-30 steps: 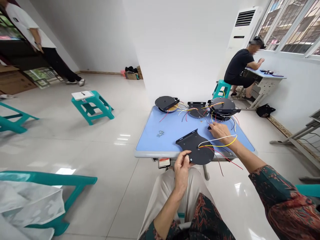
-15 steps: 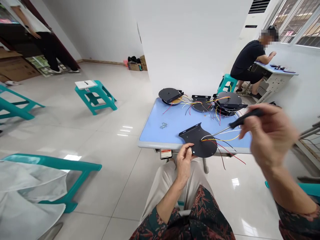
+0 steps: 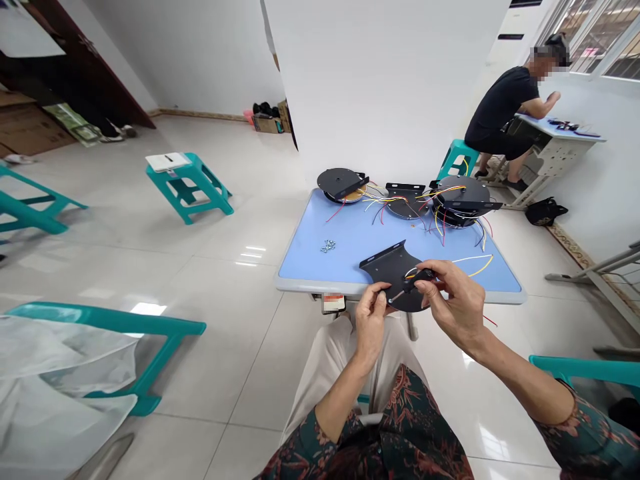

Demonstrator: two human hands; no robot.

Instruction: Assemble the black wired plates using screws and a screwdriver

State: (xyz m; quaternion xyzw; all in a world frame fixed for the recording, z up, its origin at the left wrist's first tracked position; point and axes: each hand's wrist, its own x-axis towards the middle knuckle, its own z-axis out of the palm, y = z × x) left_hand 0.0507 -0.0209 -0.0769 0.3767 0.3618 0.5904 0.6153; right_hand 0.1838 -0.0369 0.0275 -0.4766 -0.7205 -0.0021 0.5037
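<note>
A black metal plate with a bent slotted flange lies across the table's near edge. My left hand is closed on its lower left rim, thumb on top. In my right hand is a screwdriver with a black handle, its shaft slanting down to the left. The tip meets a small silver screw near the plate's rim, beside my left thumb. Coloured wires come out of the plate's middle, partly hidden by my right hand; a yellow wire shows beyond it.
The blue table bears a small heap of screws at left. Along its back stand black disc assemblies with loose wires. A teal stool is at left; a person sits at another desk at right.
My right hand has come down and left, bringing the screwdriver's tip onto the screw at the plate's rim. My left hand keeps its hold on the plate.
</note>
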